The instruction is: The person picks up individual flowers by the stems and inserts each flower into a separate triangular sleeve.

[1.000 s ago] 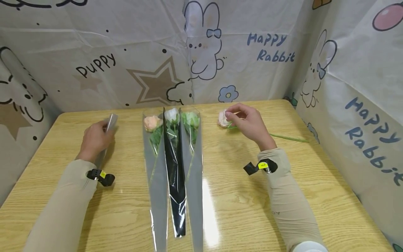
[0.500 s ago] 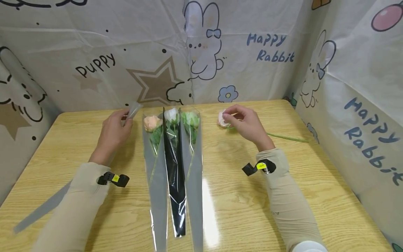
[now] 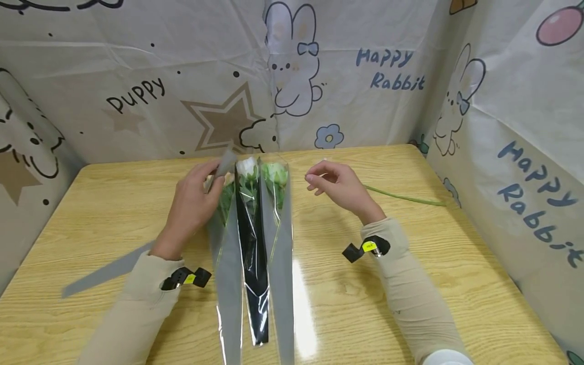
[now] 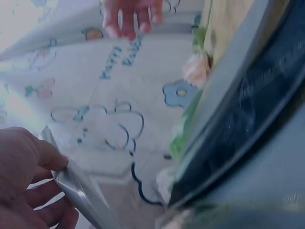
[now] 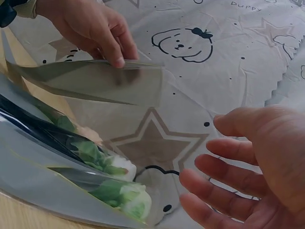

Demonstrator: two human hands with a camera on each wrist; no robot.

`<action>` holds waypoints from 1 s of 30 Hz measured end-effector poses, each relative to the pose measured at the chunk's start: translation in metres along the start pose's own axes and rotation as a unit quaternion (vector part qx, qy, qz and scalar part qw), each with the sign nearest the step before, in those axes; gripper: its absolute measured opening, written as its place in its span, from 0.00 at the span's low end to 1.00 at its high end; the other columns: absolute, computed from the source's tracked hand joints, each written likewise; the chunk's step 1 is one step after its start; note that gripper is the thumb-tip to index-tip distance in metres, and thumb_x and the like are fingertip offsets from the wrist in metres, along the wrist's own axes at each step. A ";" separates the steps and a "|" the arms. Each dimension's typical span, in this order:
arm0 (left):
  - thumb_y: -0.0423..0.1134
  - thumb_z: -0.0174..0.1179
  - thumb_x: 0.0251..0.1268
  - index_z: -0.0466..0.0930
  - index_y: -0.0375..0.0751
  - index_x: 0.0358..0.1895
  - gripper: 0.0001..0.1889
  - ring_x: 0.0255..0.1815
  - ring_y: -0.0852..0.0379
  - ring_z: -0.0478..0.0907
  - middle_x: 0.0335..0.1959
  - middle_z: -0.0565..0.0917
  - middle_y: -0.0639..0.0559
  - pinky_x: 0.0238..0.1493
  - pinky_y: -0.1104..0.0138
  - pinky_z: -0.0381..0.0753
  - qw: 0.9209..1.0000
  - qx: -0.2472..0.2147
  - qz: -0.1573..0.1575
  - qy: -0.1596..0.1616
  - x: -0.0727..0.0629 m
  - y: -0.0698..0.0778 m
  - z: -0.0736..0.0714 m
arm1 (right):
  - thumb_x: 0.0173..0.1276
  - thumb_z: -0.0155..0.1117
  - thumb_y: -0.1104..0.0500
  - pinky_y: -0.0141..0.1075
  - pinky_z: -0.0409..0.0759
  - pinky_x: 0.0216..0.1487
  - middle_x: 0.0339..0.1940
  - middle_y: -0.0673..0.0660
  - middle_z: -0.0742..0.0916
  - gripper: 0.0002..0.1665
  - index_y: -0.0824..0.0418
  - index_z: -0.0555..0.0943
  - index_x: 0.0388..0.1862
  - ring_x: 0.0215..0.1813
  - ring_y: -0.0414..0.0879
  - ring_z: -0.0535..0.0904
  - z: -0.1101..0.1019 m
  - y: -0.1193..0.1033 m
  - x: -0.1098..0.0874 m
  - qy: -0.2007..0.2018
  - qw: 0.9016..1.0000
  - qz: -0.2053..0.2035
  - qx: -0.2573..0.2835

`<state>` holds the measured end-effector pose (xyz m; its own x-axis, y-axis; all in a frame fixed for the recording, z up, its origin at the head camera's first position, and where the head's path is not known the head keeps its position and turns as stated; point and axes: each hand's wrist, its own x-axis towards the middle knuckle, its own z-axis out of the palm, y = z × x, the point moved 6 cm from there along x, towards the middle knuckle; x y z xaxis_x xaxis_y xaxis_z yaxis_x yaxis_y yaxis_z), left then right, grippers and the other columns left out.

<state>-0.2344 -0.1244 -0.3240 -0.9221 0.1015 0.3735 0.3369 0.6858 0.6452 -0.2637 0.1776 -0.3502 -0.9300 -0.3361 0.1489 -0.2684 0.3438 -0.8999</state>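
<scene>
My left hand (image 3: 191, 200) pinches a grey translucent flower sleeve (image 3: 109, 271) near its wide top end; its narrow tail trails over the table to the left. In the right wrist view this sleeve (image 5: 95, 81) hangs flat from thumb and fingers, above the wrapped flowers. My right hand (image 3: 342, 186) hovers over the table's right side with relaxed, slightly bent fingers and nothing in them. Beneath it lies a pale pink artificial flower: its green stem (image 3: 406, 196) shows past the wrist, while the bloom (image 4: 196, 70) shows in the left wrist view.
Three wrapped flowers lie side by side mid-table: a peach one in a grey sleeve (image 3: 228, 284), partly covered by my left hand, a white one in a black sleeve (image 3: 255, 258), and a green-white one in grey (image 3: 280, 274). A printed cloth (image 3: 201, 61) stands behind the wooden table (image 3: 356, 304).
My left hand has carried the grey sleeve rightward from the table's left side to the peach flower. My right hand has moved slightly left and its fingers have come away from the pink bloom.
</scene>
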 end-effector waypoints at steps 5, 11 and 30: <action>0.33 0.59 0.75 0.78 0.33 0.67 0.20 0.64 0.35 0.81 0.64 0.82 0.34 0.63 0.40 0.81 0.999 0.008 0.053 0.007 -0.009 0.019 0.008 | 0.77 0.64 0.53 0.47 0.89 0.51 0.48 0.61 0.89 0.13 0.61 0.84 0.51 0.49 0.61 0.87 0.012 -0.005 0.000 -0.016 1.000 0.003 0.006; 0.32 0.62 0.73 0.79 0.34 0.66 0.21 0.59 0.37 0.83 0.62 0.84 0.34 0.58 0.42 0.84 0.993 0.026 0.113 0.006 -0.019 0.040 0.018 | 0.78 0.63 0.55 0.51 0.89 0.52 0.48 0.65 0.88 0.12 0.62 0.84 0.51 0.44 0.50 0.88 0.027 -0.015 -0.003 -0.036 0.999 -0.017 0.014; 0.35 0.70 0.66 0.81 0.34 0.65 0.24 0.58 0.40 0.85 0.59 0.86 0.39 0.60 0.46 0.84 0.958 0.090 0.271 -0.021 -0.047 0.078 0.045 | 0.84 0.53 0.54 0.35 0.77 0.40 0.31 0.55 0.82 0.18 0.59 0.83 0.35 0.33 0.51 0.75 0.042 -0.031 -0.009 -0.002 0.998 -0.062 0.003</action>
<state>-0.1729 -0.0431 -0.3211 -0.6286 0.5041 0.5923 0.7338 0.6366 0.2370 -0.2368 0.1332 -0.3406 -0.8885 -0.3793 0.2582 -0.3805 0.2945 -0.8767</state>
